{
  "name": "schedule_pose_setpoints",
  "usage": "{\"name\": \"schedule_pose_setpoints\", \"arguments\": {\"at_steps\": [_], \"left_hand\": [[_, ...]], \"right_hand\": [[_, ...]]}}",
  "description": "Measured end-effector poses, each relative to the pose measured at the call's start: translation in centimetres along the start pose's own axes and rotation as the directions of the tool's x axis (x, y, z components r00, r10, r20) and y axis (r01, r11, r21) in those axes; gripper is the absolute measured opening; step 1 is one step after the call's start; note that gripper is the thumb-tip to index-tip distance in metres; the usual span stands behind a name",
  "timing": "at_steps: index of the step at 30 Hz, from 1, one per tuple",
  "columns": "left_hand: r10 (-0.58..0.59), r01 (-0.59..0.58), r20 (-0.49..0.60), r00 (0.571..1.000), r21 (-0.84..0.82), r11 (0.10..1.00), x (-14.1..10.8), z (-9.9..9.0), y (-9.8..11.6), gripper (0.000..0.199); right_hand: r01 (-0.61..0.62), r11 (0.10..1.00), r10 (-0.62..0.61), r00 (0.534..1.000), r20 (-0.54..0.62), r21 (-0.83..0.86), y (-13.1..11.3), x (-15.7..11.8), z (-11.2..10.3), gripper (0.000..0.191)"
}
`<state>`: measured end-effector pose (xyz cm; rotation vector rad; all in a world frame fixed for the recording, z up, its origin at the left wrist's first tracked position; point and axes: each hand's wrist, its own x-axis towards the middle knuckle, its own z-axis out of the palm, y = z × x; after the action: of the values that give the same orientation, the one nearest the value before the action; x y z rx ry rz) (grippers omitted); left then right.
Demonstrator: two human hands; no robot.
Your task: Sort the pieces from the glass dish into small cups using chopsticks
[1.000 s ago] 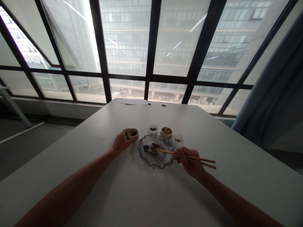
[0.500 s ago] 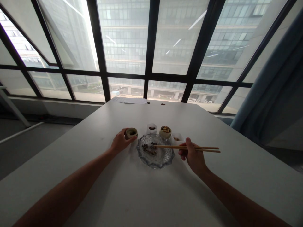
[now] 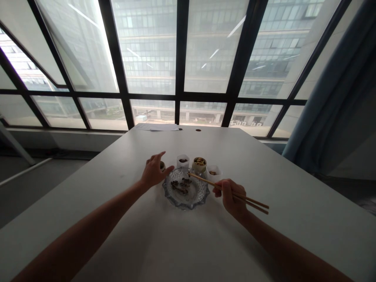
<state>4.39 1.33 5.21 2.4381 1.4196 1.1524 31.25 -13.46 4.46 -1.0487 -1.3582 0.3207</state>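
Two chopsticks (image 3: 205, 181) over glass plate (image 3: 187, 203); white table (image 3: 188, 243); dark-framed windows (image 3: 208, 51); blue curtain (image 3: 326, 94)

The left hand (image 3: 153, 171) hides much of one cup (image 3: 162, 166); the right edge crops the curtain (image 3: 329, 90).

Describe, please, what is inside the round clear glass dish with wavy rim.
Inside the round clear glass dish lie irregular dark brown pieces, mostly left of its middle. The glass beneath them is covered and cannot be seen.
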Motion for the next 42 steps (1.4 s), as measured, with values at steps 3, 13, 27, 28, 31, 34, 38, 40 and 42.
{"name": "schedule_pose_setpoints", "arguments": {"at_steps": [3,13,27,28,31,34,38,40,42], "left_hand": [[0.037,-0.04,0.108,0.993,0.025,0.999,2.2,1.6,2.6,0.069],[-0.037,0.034,0.245,0.969,0.013,0.999,6.3,5.4,4.0,0.087],[0.08,-0.073,0.092,0.993,-0.079,0.994,5.2,4.2,3.9,0.083],[0.078,-0.071,0.092,0.993,-0.077,0.994,5.1,4.1,3.9,0.083],[0.075,-0.069,0.092,0.993,-0.069,0.995,5.0,3.9,4.0,0.081],[0.064,-0.059,0.102,0.993,-0.048,0.997,5.0,3.8,3.9,0.081],[-0.016,0.014,0.161,0.987,0.016,1.0,5.3,3.8,3.7,0.081],[-0.068,0.058,0.217,0.974,0.052,0.997,5.5,3.9,3.6,0.08],[-0.11,0.091,0.273,0.956,0.08,0.993,5.8,4.0,3.6,0.08]], "right_hand": [[-0.045,0.998,0.047,0.998,-0.041,0.043,-0.2,0.0,0.4,0.055],[-0.174,0.93,0.284,0.899,-0.335,0.323,1.1,2.8,-0.5,0.058],[-0.14,0.971,0.175,0.969,-0.176,0.194,0.5,7.6,3.5,0.069],[-0.148,0.972,0.174,0.975,-0.135,0.183,0.7,7.8,3.9,0.069],[-0.159,0.972,0.176,0.981,-0.085,0.172,1.3,8.2,4.5,0.068],[-0.139,0.973,0.161,0.98,-0.114,0.183,1.2,8.2,4.0,0.065],[-0.118,0.983,0.13,0.988,-0.08,0.138,0.2,7.3,2.2,0.063],[-0.081,0.995,0.08,0.996,0.037,0.049,-0.4,6.6,1.3,0.06],[-0.014,0.999,0.024,0.981,0.193,-0.053,-0.8,5.9,0.7,0.058]]}}
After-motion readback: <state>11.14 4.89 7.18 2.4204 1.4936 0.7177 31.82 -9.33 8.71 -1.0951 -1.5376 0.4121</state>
